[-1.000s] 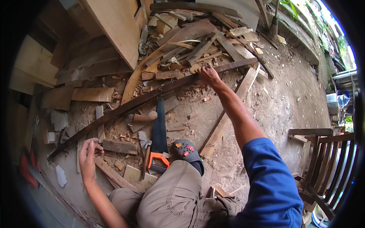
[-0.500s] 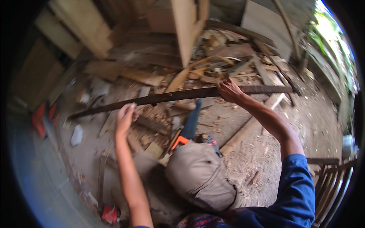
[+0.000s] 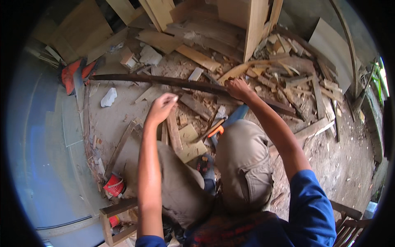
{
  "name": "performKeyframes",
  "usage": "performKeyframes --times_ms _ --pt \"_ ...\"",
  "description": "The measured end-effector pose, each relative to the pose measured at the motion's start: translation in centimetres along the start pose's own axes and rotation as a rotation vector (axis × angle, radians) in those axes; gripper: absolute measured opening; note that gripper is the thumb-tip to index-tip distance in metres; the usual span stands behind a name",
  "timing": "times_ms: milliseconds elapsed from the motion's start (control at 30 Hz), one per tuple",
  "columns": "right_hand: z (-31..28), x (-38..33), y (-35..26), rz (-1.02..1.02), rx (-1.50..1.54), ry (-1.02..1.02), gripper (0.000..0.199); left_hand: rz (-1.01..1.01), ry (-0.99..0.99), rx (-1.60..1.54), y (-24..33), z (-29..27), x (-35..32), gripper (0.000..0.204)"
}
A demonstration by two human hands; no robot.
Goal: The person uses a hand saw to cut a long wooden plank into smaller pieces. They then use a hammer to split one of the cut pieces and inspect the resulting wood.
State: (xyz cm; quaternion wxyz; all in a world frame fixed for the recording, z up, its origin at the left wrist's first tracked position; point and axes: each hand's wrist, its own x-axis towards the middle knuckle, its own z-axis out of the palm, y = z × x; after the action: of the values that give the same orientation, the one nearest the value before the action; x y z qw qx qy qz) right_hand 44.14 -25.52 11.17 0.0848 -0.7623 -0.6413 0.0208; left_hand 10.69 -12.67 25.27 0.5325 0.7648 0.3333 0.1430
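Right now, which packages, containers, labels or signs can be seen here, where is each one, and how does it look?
Red container: on the ground at lower left, beside the person's left knee; round, red with a white band, lying tilted.
Small red and yellow item: inside the wooden frame at the bottom left; too small to tell its kind.
No signs or screens are in view.

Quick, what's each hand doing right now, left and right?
Left hand: raised, fingers loosely curled, holding nothing; clear of the strip.
Right hand: closed around the long dark wooden strip.
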Motion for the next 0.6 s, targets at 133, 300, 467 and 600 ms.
performKeyframes --times_ms 133,300,467,600 --pt "-8.5 0.5 2.0 -0.060 0.077 0.027 0.021 -0.145 0.158 0.082 -5.5 -6.2 -1.7 0.032" --pt "-18.3 -0.4 5.6 0.058 0.244 -0.098 0.023 -0.183 0.101 0.275 -10.0 -7.7 -2.1 0.036" --pt "-20.7 -1.4 3.5 0.070 0.079 -0.071 0.025 -0.145 -0.010 0.303 -11.3 -7.0 -1.6 0.039" --pt "-11.7 0.2 -2.1 0.170 0.230 -0.068 0.037 -0.242 -0.021 0.369 -14.1 -9.9 -3.6 0.040"
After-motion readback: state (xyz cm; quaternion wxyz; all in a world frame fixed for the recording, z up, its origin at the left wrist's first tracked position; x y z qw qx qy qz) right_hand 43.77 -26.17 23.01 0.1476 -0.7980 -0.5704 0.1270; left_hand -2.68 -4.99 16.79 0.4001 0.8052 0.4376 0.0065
